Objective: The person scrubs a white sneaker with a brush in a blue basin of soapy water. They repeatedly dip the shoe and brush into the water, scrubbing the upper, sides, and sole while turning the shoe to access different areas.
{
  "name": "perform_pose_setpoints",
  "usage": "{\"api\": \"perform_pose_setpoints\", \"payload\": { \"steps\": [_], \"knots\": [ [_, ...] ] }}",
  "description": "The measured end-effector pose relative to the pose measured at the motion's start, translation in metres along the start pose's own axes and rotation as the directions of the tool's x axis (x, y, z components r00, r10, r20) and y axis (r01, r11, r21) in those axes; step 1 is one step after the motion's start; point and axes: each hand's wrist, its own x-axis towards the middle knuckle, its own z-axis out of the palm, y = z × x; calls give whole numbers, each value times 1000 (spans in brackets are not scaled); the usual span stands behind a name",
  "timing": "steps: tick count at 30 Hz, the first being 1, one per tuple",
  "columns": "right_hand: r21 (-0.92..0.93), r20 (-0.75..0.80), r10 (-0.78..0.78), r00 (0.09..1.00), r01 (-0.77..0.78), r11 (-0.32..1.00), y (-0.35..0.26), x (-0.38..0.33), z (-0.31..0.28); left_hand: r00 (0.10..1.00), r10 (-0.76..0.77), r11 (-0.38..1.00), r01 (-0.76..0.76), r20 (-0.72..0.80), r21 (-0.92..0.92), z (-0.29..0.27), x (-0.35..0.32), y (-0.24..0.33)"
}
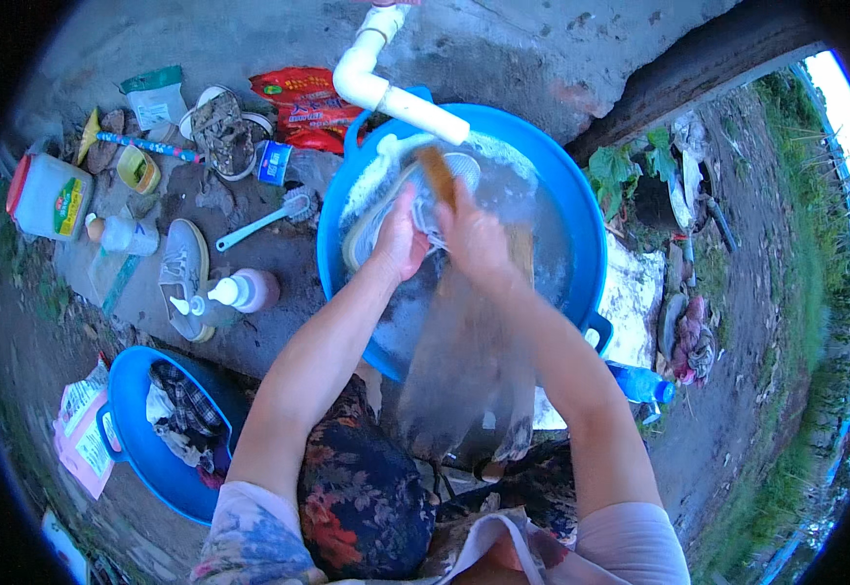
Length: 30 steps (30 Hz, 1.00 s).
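Over the soapy water of a large blue basin [593, 229], my left hand [404, 237] is closed around a pale sneaker [363, 237] with loose white laces. My right hand [476, 241] grips a wooden brush [435, 175], which lies against the shoe's upper; its bristles are hidden. The right hand is slightly blurred. A long flat greyish board [469, 356] slants out of the basin between my forearms, its lower end near my knees. Part of the sneaker is hidden behind the hands and brush.
A white drain pipe [410, 105] juts over the basin's far rim. To the left are another sneaker [184, 273], a pump bottle [247, 291], a pale-blue long-handled brush [259, 226] and a blue tub [142, 439] of clothes. A blue-capped bottle [642, 383] lies at right.
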Motion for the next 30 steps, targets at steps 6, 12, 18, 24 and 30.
{"api": "perform_pose_setpoints", "payload": {
  "steps": [6,12,18,24,30],
  "knots": [
    [-54,-38,30,999,-32,998,16,12,-17,998,-53,991,50,-20,-124,-2,1,3],
    [-25,55,-163,985,165,986,-10,-34,6,998,-21,995,15,-57,-101,-1,-13,13],
    [-33,-74,82,994,-85,996,10,22,-7,996,-30,983,44,84,-181,2,0,-1],
    [-96,127,-98,987,110,989,1,-25,-7,1000,-21,992,21,-4,-125,-8,-10,5],
    [-38,-36,34,999,-36,999,7,3,3,998,-38,974,50,58,-219,-3,-2,2]
  ]
}}
